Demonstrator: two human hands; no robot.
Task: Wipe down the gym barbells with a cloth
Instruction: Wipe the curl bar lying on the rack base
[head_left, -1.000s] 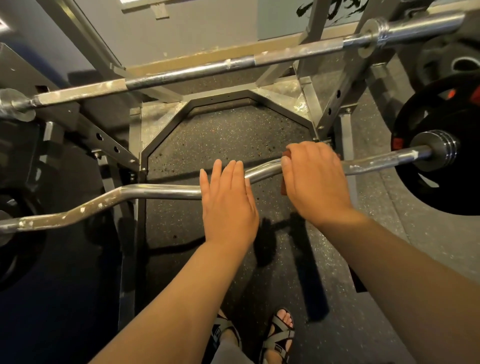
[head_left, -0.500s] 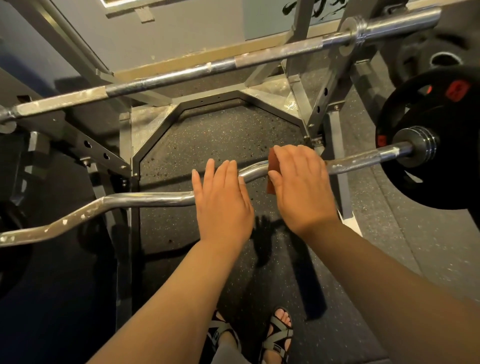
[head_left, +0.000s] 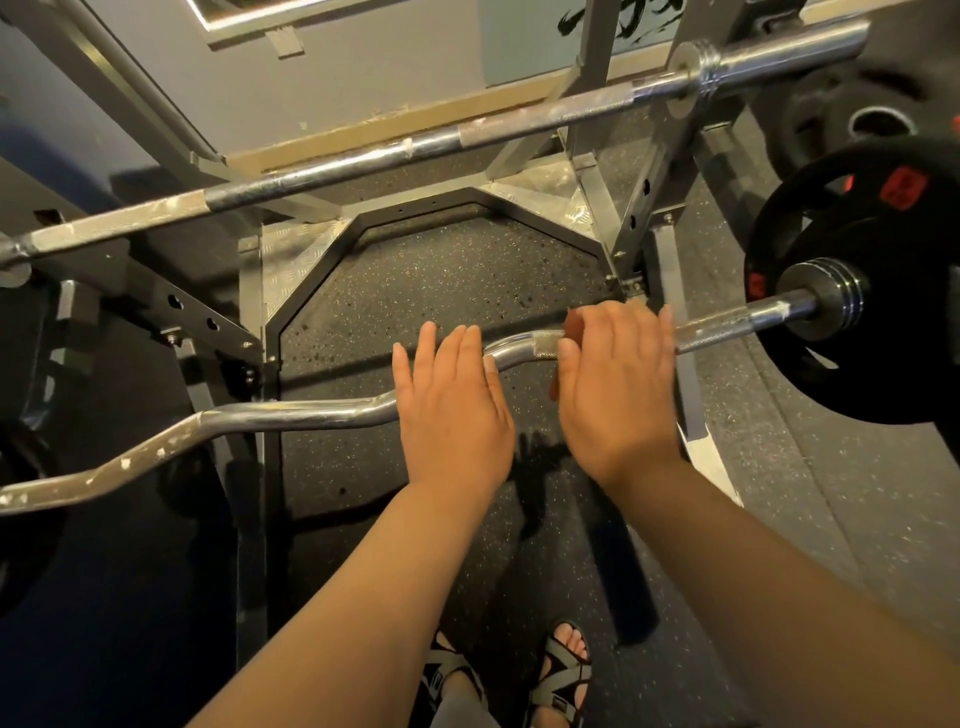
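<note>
Right hand: fingers laid over the top of the curl bar and bent down its far side, thumb on the near side, gripping a reddish-brown cloth against the knurled section; cloth edges show above the index finger and below the thumb. Left hand: flat, fingers straight and slightly spread, palm down, resting on the smooth middle bend of the same bar, just beside the right hand, holding nothing. The curl bar's long axis runs from the lower left of the view up to the right, with bends along its length and pale flecks on its left part. Its right end carries a chrome collar and a black weight plate with red markings; a dark plate at the left end is mostly cut off by the frame edge. Beyond the hands, a straight barbell lies roughly parallel, higher in the view, on a grey steel rack. Below is speckled black rubber floor; sandalled feet appear at the bottom edge
</note>
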